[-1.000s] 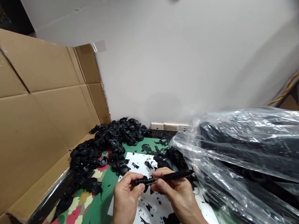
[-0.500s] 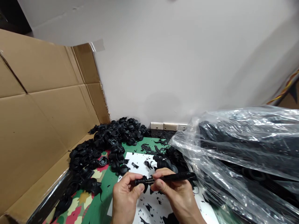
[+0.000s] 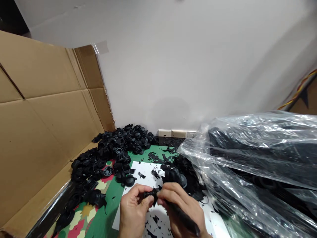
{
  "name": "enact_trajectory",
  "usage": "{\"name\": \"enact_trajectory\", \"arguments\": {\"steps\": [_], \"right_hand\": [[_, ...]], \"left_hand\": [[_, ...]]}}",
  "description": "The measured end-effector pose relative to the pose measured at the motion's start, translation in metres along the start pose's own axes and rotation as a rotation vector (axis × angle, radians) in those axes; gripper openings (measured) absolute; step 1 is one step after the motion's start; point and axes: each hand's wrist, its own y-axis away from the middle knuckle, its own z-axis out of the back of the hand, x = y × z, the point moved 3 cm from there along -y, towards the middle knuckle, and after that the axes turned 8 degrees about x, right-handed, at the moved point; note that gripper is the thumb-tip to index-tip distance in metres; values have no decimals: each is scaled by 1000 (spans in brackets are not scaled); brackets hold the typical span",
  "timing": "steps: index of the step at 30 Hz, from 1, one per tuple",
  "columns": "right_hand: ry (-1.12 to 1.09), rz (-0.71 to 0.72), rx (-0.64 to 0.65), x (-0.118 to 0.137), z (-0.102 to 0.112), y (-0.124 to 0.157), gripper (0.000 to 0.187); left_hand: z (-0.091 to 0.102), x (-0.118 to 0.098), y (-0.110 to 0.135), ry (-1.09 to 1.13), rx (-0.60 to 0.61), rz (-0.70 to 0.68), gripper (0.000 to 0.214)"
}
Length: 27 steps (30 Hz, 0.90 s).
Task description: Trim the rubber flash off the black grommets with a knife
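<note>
My left hand [image 3: 135,208] is closed, pinching a small black ribbed rubber part [image 3: 149,194] between thumb and fingers. My right hand [image 3: 184,208] is wrapped round a black-handled tool [image 3: 183,216], whose handle slants down towards me across the palm. The right fingertips meet the rubber part at its right side. They hide the tool's working end, so I cannot make out what kind it is. Both hands are above a white sheet [image 3: 119,218] strewn with black scraps [image 3: 155,218]. Just beyond the right hand lies a larger ribbed black part [image 3: 170,175].
A pile of black ribbed rubber parts [image 3: 119,150] lies at the left, against a cardboard box [image 3: 49,122]. Clear plastic bags [image 3: 247,145] holding black pieces fill the right. Black shavings [image 3: 189,173] are heaped beside them. Wall sockets [image 3: 179,133] stand low behind.
My right hand has turned, so the tool's handle now points down towards me instead of off to the right. The thin metal tip seen before is now hidden. My left hand keeps its pinch.
</note>
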Motion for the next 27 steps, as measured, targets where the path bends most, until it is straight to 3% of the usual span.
{"name": "enact_trajectory", "arguments": {"steps": [3,5,9,12,16,22,27], "right_hand": [[1,-98,-234,-6,15,-3,13],[-102,-201,-279,-13,20,-4,13],[-316,-435,-18,-20,8,-4,26],[-273,-462,135,-15,-5,-3,26],[-239,-454,147,-15,-15,-2,23],[-438,-640,182,-29,-21,5,32],[-499,-705,192,-30,-23,6,37]], "left_hand": [[1,-2,2,-16,-33,14,12],[3,-2,2,-19,-43,11,14],[5,-2,1,-9,-38,-16,15],[3,-3,0,7,-10,-41,15],[1,-1,1,26,32,-87,16],[1,11,0,103,107,-94,17],[1,10,-2,79,111,-134,19]]}}
